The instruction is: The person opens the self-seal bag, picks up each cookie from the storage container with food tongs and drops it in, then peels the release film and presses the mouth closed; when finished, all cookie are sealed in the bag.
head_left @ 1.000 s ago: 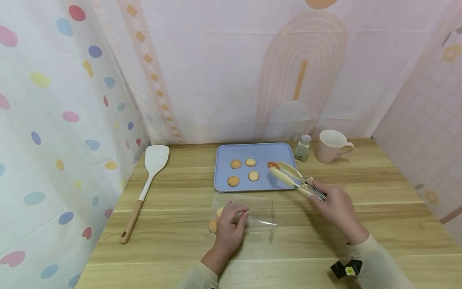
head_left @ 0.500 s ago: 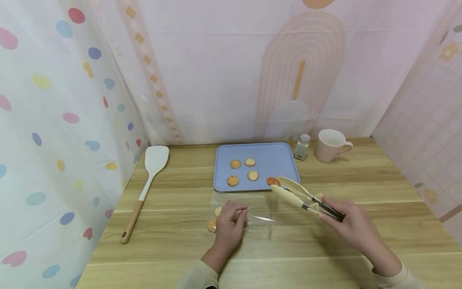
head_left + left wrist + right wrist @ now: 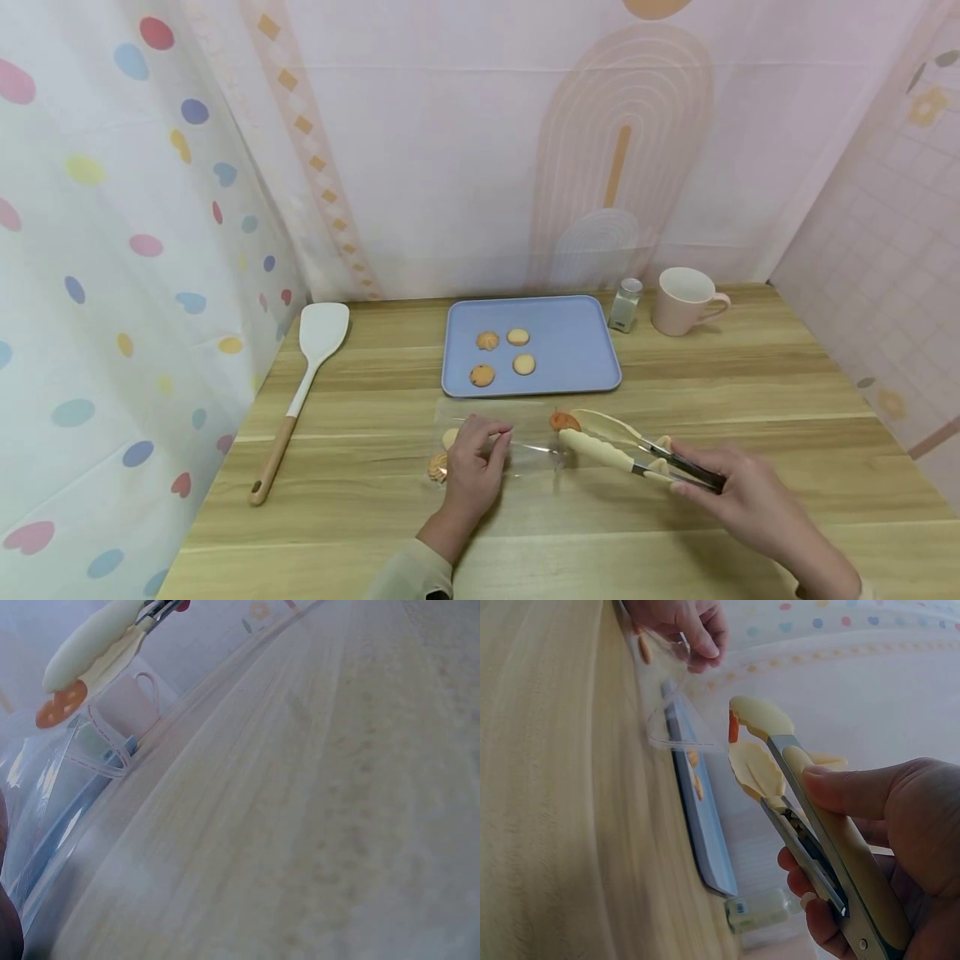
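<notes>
The right hand point(image 3: 750, 498) grips the tongs point(image 3: 600, 451), the left hand point(image 3: 477, 467) pinches the bag point(image 3: 531, 427); I'd ease the orange cookie point(image 3: 562, 422) in past the right rim point(image 3: 676, 745), squeezing lightly.

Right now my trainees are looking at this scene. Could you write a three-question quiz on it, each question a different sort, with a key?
1. True or false: in the head view, the mug stands to the right of the tray.
2. How many cookies lie on the tray? A: two. B: four. C: seven.
3. What tool does the right hand hold, and what is between its tips?

Key: 1. True. 2. B. 3. Tongs, with a reddish-brown cookie.
</notes>
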{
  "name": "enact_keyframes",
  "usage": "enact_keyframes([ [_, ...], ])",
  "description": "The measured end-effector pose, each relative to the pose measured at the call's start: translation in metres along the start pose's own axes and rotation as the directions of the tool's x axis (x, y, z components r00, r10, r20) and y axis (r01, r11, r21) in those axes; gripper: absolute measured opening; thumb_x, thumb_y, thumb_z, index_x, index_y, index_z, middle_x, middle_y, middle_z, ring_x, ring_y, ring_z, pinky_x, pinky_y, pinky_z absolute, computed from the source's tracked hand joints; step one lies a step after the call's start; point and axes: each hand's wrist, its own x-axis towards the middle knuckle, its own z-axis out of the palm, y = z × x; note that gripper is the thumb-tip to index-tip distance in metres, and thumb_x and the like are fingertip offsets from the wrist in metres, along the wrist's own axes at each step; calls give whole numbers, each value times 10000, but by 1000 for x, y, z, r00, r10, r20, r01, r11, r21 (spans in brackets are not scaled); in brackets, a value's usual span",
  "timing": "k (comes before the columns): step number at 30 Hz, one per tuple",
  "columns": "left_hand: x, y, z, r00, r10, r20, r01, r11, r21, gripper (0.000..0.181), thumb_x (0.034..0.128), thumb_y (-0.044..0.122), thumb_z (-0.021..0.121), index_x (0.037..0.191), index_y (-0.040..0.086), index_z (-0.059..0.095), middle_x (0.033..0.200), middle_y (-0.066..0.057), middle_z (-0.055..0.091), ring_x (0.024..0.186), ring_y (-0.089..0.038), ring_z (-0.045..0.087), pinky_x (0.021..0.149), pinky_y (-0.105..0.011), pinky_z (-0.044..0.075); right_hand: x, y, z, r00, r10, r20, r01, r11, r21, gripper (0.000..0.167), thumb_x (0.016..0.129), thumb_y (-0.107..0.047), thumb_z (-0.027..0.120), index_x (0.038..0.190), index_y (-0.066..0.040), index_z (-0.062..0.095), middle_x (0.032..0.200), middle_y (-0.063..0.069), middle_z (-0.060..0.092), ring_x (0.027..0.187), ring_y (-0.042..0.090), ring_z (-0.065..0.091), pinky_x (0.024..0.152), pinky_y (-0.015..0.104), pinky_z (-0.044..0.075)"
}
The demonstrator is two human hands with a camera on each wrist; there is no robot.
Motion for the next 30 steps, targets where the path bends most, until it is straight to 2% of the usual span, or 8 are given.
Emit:
enact_keyframes([
  [5,0,0,0,1000,18,6,-18,1000,15,35,886,23,659,909,38,680,893,-36,673,889,-192,623,924,-612,405,4,2,13,998,-50,33,49,999,4,465,738,-203,835,1169,-91,700,1083,-26,706,881,53,636,683,123,459],
  [10,1,2,0,999,42,4,-42,999,31,76,871,5,668,916,65,681,902,-21,668,886,-185,622,922,-605,412,14,2,29,994,-44,98,40,998,38,452,773,-243,810,1181,-87,692,1074,-6,708,714,6,542,562,181,425],
  [15,1,2,2,996,85,-7,-85,996,37,94,872,18,664,930,87,689,895,-15,673,870,-174,622,902,-612,413,27,0,48,989,-47,141,43,999,25,439,781,-259,802,1178,-102,696,1056,1,714,683,12,524,558,208,416],
  [17,1,2,2,995,98,-11,-97,995,39,90,878,25,658,933,86,693,887,-16,675,859,-170,620,896,-607,413,32,-1,55,987,-42,153,41,999,7,444,778,-273,802,1181,-120,697,946,-15,727,655,9,507,548,204,407],
  [19,1,3,2,995,103,-15,-103,994,31,86,881,21,652,931,77,695,884,-21,676,855,-172,621,900,-600,411,37,-3,62,986,-42,163,44,999,-5,450,777,-285,800,1187,-134,695,931,-18,725,609,15,460,532,204,387],
  [21,1,4,2,994,104,-19,-104,994,25,74,884,17,648,923,60,692,883,-27,671,850,-176,616,902,-587,412,42,-4,70,984,-51,171,52,999,-7,457,778,-290,799,1196,-139,690,942,-20,723,625,25,488,549,222,421],
  [26,2,6,1,991,129,-31,-128,991,22,101,855,-39,647,911,35,686,884,-29,660,836,-186,609,900,-560,421,53,-8,88,976,-142,166,144,990,0,465,777,-266,804,1199,-111,685,1074,-6,707,849,106,638,701,319,514],
  [30,3,8,1,987,156,-36,-155,987,35,117,836,-60,650,903,31,684,872,-26,651,821,-182,604,889,-554,430,59,-14,98,970,-178,168,179,984,10,463,791,-268,794,1211,-109,679,1054,-3,713,795,105,612,663,308,493],
])
